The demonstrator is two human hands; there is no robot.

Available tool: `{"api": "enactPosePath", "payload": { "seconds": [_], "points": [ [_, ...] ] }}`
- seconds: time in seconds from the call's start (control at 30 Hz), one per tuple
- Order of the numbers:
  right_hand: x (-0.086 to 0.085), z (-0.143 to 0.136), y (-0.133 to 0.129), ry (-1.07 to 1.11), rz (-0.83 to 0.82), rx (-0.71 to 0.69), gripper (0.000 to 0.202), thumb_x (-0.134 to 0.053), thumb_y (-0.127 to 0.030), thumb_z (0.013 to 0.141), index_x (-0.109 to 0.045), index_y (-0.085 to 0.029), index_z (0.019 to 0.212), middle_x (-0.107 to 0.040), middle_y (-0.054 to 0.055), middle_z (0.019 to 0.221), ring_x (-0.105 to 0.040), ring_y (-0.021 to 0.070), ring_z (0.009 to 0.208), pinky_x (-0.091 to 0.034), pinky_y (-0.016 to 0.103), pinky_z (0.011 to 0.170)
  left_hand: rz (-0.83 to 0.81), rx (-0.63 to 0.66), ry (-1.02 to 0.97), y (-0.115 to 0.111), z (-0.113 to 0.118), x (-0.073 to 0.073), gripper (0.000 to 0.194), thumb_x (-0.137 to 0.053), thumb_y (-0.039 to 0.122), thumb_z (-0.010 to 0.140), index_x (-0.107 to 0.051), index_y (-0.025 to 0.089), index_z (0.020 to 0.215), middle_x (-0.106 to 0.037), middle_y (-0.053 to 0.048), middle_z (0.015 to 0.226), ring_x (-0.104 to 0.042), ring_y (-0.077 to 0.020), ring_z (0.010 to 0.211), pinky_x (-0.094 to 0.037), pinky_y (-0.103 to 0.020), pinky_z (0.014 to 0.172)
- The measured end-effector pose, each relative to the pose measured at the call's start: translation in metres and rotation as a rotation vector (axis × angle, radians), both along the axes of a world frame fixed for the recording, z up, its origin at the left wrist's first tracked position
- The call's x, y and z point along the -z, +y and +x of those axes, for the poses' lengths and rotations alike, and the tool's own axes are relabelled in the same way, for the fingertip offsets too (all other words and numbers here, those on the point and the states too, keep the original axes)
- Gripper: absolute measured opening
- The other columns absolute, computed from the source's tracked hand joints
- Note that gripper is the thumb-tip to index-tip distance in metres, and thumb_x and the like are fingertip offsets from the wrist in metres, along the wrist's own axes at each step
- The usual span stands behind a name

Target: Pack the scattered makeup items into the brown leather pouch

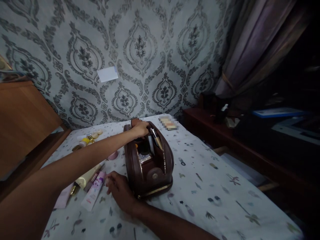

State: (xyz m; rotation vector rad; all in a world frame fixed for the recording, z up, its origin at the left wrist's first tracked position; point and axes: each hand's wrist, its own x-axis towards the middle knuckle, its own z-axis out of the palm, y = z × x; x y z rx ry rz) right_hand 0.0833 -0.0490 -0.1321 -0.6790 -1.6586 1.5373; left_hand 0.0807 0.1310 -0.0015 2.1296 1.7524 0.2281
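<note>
A dark brown makeup bag (152,173) stands on the bed, its gold zipper undone and its top gaping. Inside it are a makeup brush (156,138), a pale tube (151,144) and a glittery item (145,157). My left hand (141,129) is at the far end of the opening, fingers closed and bent downward; what they grip is hidden. By the near left side of the bag, my right hand (118,190) rests with loosely bent fingers apart, holding nothing visible. Close to its fingertips lies a pink-and-white tube (93,191).
Left of the bag lie a cream-gold tube (87,176), a pink tube with a gold cap (64,196) and several small cosmetics (87,140). A blurred flat item (168,122) lies at the far right of the patterned sheet (200,200). A wooden headboard (27,123) stands left.
</note>
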Motion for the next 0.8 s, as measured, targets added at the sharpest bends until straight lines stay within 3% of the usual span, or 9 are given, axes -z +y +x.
{"api": "enactPosePath", "payload": {
  "seconds": [0.13, 0.23, 0.5, 0.6, 0.7, 0.8],
  "points": [
    [0.0015, -0.0006, 0.0007, 0.014, 0.006, -0.003, 0.015, -0.045, -0.025, 0.095, -0.047, -0.021, 0.081, -0.047, -0.006, 0.067, -0.054, 0.0093, 0.058, -0.036, 0.020, 0.056, 0.040, 0.022, 0.095, 0.0001, 0.0004, -0.0025, 0.019, -0.063, 0.019, 0.090, -0.067, 0.014, 0.108, -0.072, -0.005, 0.099, -0.070, -0.0186, 0.091, -0.058, -0.031, 0.078],
    [0.0024, -0.0007, 0.0008, 0.014, 0.010, -0.003, 0.015, -0.044, -0.023, 0.095, -0.047, -0.020, 0.080, -0.048, -0.006, 0.068, -0.054, 0.0090, 0.058, -0.036, 0.020, 0.056, 0.077, 0.040, 0.161, 0.0026, -0.0002, -0.0023, 0.028, -0.064, 0.032, 0.093, -0.064, 0.015, 0.114, -0.067, -0.008, 0.116, -0.066, -0.0220, 0.103, -0.056, -0.043, 0.088],
    [0.0036, -0.0010, -0.0006, -0.004, -0.025, -0.008, 0.014, -0.043, -0.021, 0.094, -0.047, -0.020, 0.081, -0.049, -0.004, 0.073, -0.056, 0.0094, 0.059, -0.037, 0.020, 0.054, 0.101, 0.083, 0.203, 0.0029, -0.0018, -0.0019, 0.031, -0.063, 0.034, 0.093, -0.062, 0.016, 0.118, -0.064, -0.009, 0.122, -0.064, -0.0236, 0.109, -0.054, -0.046, 0.092],
    [0.0033, -0.0010, -0.0002, -0.016, -0.011, 0.000, 0.014, -0.043, -0.021, 0.095, -0.049, -0.019, 0.082, -0.050, -0.004, 0.072, -0.055, 0.0095, 0.058, -0.037, 0.020, 0.056, 0.111, 0.098, 0.169, 0.0004, -0.0027, -0.0032, 0.025, -0.062, 0.020, 0.091, -0.066, 0.015, 0.115, -0.069, -0.008, 0.119, -0.065, -0.0224, 0.111, -0.052, -0.041, 0.096],
    [0.0026, -0.0006, 0.0002, -0.013, 0.007, -0.008, 0.016, -0.044, -0.022, 0.095, -0.048, -0.020, 0.080, -0.049, -0.005, 0.069, -0.055, 0.0093, 0.058, -0.037, 0.020, 0.057, 0.121, 0.098, 0.137, -0.0020, -0.0039, -0.0051, 0.041, -0.058, 0.004, 0.079, -0.070, 0.019, 0.115, -0.075, -0.005, 0.113, -0.067, -0.0197, 0.109, -0.051, -0.027, 0.093],
    [0.0014, -0.0002, 0.0001, -0.019, 0.007, -0.002, 0.016, -0.044, -0.023, 0.095, -0.047, -0.020, 0.080, -0.049, -0.005, 0.069, -0.054, 0.0090, 0.057, -0.037, 0.021, 0.058, 0.122, 0.103, 0.113, -0.0039, -0.0050, -0.0080, 0.049, -0.054, 0.001, 0.072, -0.071, 0.021, 0.114, -0.076, -0.003, 0.111, -0.068, -0.0182, 0.107, -0.051, -0.023, 0.090]
  ]
}}
